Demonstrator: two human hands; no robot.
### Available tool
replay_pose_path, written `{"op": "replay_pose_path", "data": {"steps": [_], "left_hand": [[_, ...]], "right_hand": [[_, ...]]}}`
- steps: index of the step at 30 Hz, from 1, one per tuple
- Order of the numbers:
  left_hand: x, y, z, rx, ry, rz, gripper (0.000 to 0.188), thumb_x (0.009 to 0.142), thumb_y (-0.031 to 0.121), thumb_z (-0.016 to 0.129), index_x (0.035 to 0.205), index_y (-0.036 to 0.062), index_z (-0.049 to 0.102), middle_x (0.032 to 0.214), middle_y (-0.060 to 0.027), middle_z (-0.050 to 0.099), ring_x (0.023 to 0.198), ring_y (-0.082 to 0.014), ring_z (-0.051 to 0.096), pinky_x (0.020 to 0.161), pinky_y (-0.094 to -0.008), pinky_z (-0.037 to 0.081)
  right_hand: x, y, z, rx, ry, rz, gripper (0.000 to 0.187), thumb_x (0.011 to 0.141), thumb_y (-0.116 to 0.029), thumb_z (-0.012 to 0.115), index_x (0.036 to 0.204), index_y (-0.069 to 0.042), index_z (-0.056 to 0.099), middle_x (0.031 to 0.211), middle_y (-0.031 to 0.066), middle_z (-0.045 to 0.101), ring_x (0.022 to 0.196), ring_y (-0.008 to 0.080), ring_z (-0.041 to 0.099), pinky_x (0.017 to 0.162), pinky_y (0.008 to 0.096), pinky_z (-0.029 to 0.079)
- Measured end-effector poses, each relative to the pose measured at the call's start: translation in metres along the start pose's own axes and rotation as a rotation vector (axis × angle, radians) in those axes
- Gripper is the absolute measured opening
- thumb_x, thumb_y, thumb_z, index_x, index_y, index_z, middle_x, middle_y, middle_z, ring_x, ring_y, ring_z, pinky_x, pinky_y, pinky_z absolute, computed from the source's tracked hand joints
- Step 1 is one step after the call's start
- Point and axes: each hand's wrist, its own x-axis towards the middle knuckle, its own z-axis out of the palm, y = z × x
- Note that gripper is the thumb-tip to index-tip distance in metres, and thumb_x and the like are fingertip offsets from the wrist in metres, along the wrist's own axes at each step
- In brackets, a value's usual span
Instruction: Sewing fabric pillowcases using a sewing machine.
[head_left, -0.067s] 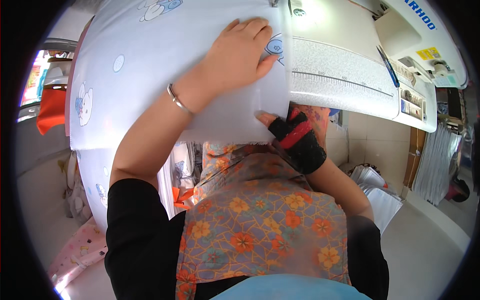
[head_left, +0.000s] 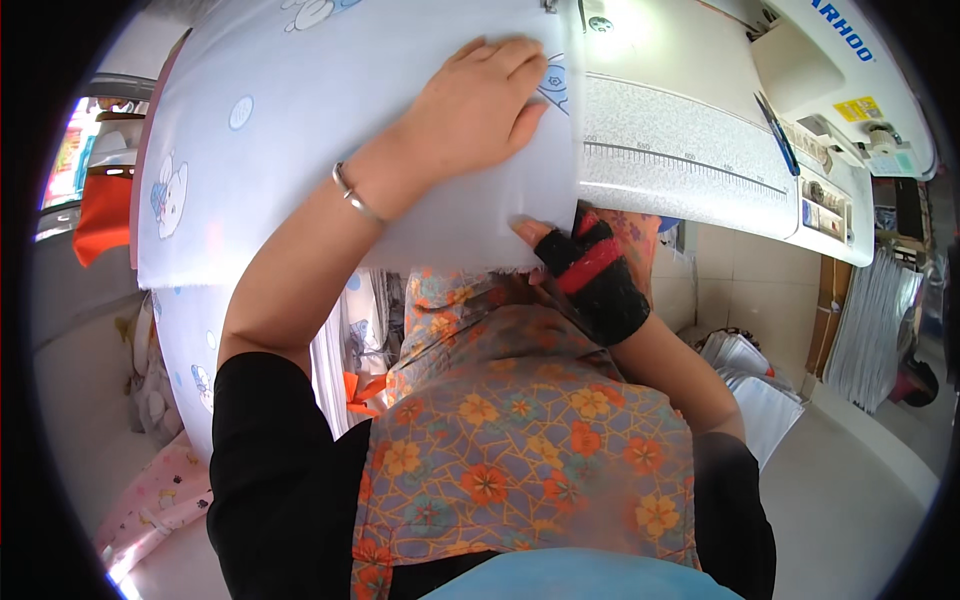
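A pale blue-white cloth (head_left: 330, 100) printed with cartoon animals and round motifs spreads over the sewing table. Flat on top of it rests my left hand (head_left: 480, 105), fingers stretched forward and thumb apart, near the cloth's right edge. My right hand (head_left: 595, 275), in a black and red fingerless glove, grips the near right corner of the cloth. Its thumb lies on top, while the other fingers are mostly hidden beneath. A small metal part, perhaps the presser foot (head_left: 550, 6), shows at the top by the cloth's edge.
On the right stands a white sewing machine head (head_left: 840, 80), with blue-handled thread snips (head_left: 776, 132) beside it. A printed ruler scale (head_left: 690, 158) runs along the table's front. Stacks of folded cloth (head_left: 868, 325) lie lower right, and pink cloth (head_left: 165, 500) hangs lower left.
The cloth has slid slightly forward, its near edge now farther from me. My left hand stays flat on it, and my right hand has edged slightly forward with the corner.
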Motion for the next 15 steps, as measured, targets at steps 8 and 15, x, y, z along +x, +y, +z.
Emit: {"op": "replay_pose_path", "data": {"steps": [8, 15], "left_hand": [[-0.053, 0.057, -0.031, -0.083, -0.188, 0.029, 0.060, 0.079, 0.023, 0.071, 0.132, 0.0006, 0.052, 0.140, -0.0172, 0.049, 0.133, -0.0310, 0.045, 0.111, -0.0538, 0.033], [-0.062, 0.054, -0.019, 0.125, -0.059, 0.034, 0.064, 0.068, 0.008, 0.070, 0.131, 0.0069, 0.057, 0.138, -0.0141, 0.052, 0.131, -0.0300, 0.048, 0.108, -0.0535, 0.037]], "right_hand": [[0.014, 0.029, -0.020, -0.029, -0.044, -0.112, 0.019, 0.091, -0.023, 0.068, 0.093, -0.004, 0.066, 0.070, 0.0028, 0.062, 0.062, 0.0085, 0.058, 0.054, 0.0241, 0.044], [0.017, 0.053, -0.061, -0.751, 0.478, -1.205, 0.012, 0.078, -0.011, 0.067, 0.090, -0.011, 0.070, 0.081, 0.0072, 0.067, 0.076, 0.0288, 0.065, 0.072, 0.0408, 0.050]]}}
